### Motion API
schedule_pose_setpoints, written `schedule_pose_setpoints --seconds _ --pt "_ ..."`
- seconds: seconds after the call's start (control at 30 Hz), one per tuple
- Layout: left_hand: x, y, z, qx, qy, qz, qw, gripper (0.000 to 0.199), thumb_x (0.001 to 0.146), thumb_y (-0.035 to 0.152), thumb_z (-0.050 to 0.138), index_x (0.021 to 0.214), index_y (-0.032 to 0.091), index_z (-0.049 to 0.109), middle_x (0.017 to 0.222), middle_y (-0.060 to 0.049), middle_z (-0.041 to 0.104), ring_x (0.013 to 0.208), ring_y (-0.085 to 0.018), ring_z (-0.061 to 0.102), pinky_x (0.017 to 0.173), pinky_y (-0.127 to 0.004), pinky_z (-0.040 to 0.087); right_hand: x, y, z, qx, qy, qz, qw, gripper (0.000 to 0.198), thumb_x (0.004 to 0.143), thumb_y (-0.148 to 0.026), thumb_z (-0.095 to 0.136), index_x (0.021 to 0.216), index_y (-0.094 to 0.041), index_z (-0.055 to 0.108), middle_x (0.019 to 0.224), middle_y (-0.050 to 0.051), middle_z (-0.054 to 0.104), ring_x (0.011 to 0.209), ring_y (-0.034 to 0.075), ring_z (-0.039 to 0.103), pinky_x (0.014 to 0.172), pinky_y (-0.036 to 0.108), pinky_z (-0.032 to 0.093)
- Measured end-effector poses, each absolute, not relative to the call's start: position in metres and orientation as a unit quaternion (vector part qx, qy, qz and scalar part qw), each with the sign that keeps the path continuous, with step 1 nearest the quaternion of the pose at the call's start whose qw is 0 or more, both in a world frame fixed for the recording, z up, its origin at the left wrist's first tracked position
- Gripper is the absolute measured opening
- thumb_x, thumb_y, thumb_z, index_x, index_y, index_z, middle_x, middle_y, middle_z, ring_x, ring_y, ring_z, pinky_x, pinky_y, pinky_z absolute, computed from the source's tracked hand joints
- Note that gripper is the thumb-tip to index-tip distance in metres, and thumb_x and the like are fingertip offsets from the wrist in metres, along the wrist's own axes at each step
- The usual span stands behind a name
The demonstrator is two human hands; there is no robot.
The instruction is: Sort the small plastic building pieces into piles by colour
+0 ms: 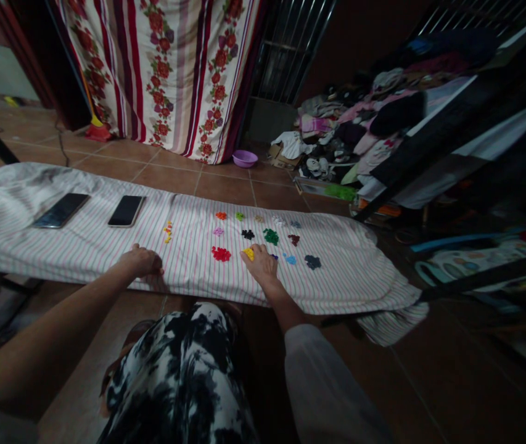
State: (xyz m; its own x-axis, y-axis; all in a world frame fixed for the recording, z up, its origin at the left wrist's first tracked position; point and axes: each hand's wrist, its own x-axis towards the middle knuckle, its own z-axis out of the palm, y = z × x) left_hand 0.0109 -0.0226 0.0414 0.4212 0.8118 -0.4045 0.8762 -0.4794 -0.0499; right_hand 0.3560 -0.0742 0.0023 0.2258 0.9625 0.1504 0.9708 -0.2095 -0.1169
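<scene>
As the view runs left to right, a striped cloth [22,246] covers a low board across the tiled floor [226,185]; two dark phones lie on its far-left part, the first phone [61,210] w/ the second phone [126,211] just to its right, apart from each other. Near edge, left of centre: left hand [141,261], knuckles up, fingers curled under and pressed on the cloth; cannot tell whether anything is inside it. Just right and farther off: a short line of yellow-orange pieces [168,231]. Centre: small sorted heaps by colour, i.e. red heap [221,253] near, orange heap [221,215] far, black heap [247,234] and green heap [271,236] between, dark-red heap [293,238] and dark-blue heap [312,261] to the right. Right hand [261,263] rests on the cloth beside the red heap, fingers bent narrow over a yellow heap [248,253], fingertips touching it; grip on a piece not clear. Near, below the cloth: the person's patterned black-and-white clothing [179,376]. Far: a floral striped curtain [174,68], a purple bowl [245,158] on the floor. Far right: a pile of clothes [359,123] beside dark metal frames [452,123].
</scene>
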Motion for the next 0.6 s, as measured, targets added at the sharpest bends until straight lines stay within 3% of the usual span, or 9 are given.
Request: schedule_pose_setpoints --seconds 0.2,0.37,0.5,0.6 --pt "0.016 -0.027 0.049 0.838 0.492 -0.222 0.076 0.038 0.085 0.050 0.045 0.099 0.024 0.069 0.107 -0.011 0.068 0.101 -0.029 0.059 0.097 -0.047 0.032 0.358 -0.077 0.002 -0.776 -0.613 -0.008 0.147 0.041 0.091 -0.053 0.039 0.114 -0.024 0.056 0.109 0.005 0.058 0.089 0.016 0.058 0.075 0.026 0.040" --pt "0.018 -0.029 0.052 0.841 0.491 -0.214 0.074 0.038 0.085 0.048 0.046 0.100 0.022 0.070 0.106 -0.013 0.068 0.099 -0.030 0.060 0.094 -0.048 0.034 0.376 -0.074 0.003 -0.762 -0.590 0.023 0.268 0.039 0.096 -0.032 0.026 0.108 -0.019 0.060 0.110 0.008 0.061 0.101 0.017 0.056 0.087 0.028 0.040" --pt "0.016 -0.029 0.049 0.843 0.490 -0.210 0.073 0.035 0.085 0.048 0.047 0.097 0.024 0.070 0.104 -0.011 0.069 0.096 -0.029 0.061 0.093 -0.047 0.034 0.399 -0.078 0.004 -0.750 -0.565 0.073 0.335 0.037 0.089 -0.023 0.029 0.103 -0.016 0.062 0.106 0.009 0.065 0.102 0.019 0.057 0.092 0.031 0.041" --pt "0.015 -0.028 0.047 0.844 0.485 -0.215 0.073 0.038 0.086 0.049 0.045 0.100 0.024 0.070 0.104 -0.012 0.069 0.097 -0.029 0.061 0.093 -0.048 0.034 0.409 -0.095 0.006 -0.751 -0.562 0.089 0.335 0.032 0.084 -0.022 0.037 0.100 -0.015 0.064 0.101 0.009 0.066 0.095 0.018 0.059 0.090 0.031 0.044"
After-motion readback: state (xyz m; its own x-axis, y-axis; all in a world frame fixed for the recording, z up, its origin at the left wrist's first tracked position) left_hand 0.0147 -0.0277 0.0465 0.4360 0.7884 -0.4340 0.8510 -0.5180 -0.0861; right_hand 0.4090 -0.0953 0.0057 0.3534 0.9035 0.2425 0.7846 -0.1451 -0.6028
